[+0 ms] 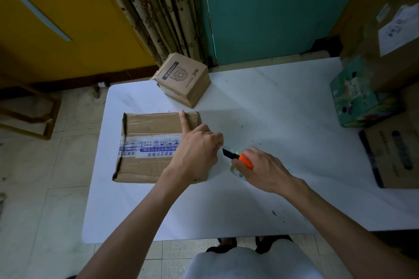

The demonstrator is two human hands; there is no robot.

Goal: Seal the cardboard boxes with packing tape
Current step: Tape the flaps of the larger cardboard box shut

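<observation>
I see box (pixel 147 124) at 9 o'clock of table (pixel 249 106), left hand (pixel 195 149) pressing it with 1 straight finger, rest curled, pinch unclear, right hand (pixel 260 165) clenching knife (pixel 238 156) at left's 3 o'clock: blade this near knuckles may nick them

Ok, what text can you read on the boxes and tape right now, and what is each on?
"USB": top of the small carton, upside down; the characters beside it are too small.
"感谢您的惠顾", probably: blue print on the tape across the flat box, upside down.
White label, far right: too blurred.
Green box print: too blurred.
</observation>
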